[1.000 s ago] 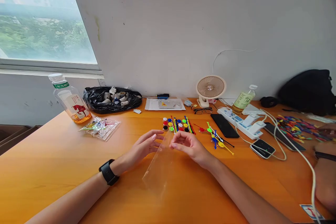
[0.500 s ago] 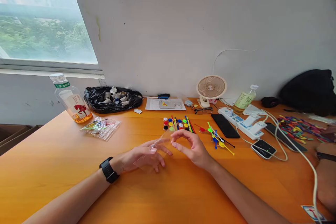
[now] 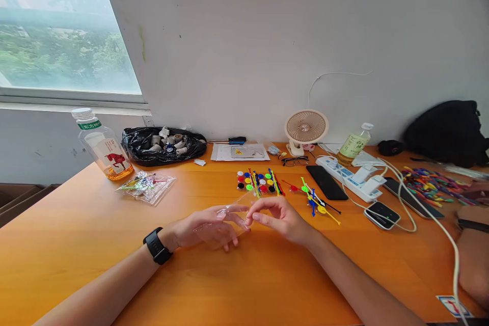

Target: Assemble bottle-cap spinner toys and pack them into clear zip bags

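Note:
Between my hands is a clear plastic bag (image 3: 214, 230), thin and see-through, with nothing visible inside. My left hand (image 3: 206, 226), with a black watch on its wrist, grips the bag between thumb and fingers. My right hand (image 3: 277, 218) pinches at the bag's right edge with thumb and forefinger. Just beyond the hands lie several round coloured discs (image 3: 240, 180) and a row of plastic arrow pointers (image 3: 254, 183). More arrow pointers attached to discs (image 3: 321, 209) lie to the right. On the left is a filled clear bag (image 3: 148, 186) of coloured parts.
A large bottle (image 3: 105, 150) and a black plastic bag (image 3: 128, 145) stand at the back left. Behind are a small fan (image 3: 306, 126) and glasses (image 3: 295, 161). A phone (image 3: 327, 182), a power strip (image 3: 347, 177) and loose cables (image 3: 454, 244) are on the right.
My right thumb and forefinger have come together at the bag's edge and moved slightly left. My left hand stays nearly in place with the bag.

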`<move>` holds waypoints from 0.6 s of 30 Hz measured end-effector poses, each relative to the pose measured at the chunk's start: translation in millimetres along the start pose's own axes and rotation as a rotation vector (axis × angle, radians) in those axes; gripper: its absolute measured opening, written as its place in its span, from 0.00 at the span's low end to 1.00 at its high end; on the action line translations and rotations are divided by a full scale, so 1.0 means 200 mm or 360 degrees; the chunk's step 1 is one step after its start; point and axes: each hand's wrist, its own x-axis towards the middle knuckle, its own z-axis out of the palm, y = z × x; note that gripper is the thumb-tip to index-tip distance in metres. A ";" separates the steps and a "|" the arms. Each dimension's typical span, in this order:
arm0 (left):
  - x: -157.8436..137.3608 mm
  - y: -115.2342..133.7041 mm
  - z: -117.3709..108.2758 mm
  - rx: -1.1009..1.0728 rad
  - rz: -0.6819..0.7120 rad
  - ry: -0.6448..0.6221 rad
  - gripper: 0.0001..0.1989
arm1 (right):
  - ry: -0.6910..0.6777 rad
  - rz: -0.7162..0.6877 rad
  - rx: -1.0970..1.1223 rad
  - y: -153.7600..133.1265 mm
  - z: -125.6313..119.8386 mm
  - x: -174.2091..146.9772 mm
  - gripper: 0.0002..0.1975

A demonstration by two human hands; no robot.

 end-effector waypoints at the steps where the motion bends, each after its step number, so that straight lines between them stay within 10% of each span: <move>1: 0.01 0.00 0.00 -0.0022 0.0015 0.0047 0.34 | 0.0051 0.0022 0.0024 0.01 0.00 0.00 0.13; 5: 0.03 -0.02 -0.05 0.0044 0.0339 0.0669 0.40 | 0.0387 0.0124 0.0123 0.04 -0.02 0.02 0.15; 9: 0.02 -0.04 -0.09 0.1052 0.0848 0.1347 0.35 | 0.0403 0.0296 0.0340 0.04 -0.03 0.03 0.20; 13: 0.01 -0.05 -0.04 0.2165 0.0939 0.1259 0.54 | 0.0253 0.0378 0.0454 0.06 -0.01 0.02 0.22; 18: 0.02 -0.06 0.03 0.2468 0.1061 0.1410 0.61 | 0.0248 0.0379 0.0392 0.06 -0.01 0.03 0.22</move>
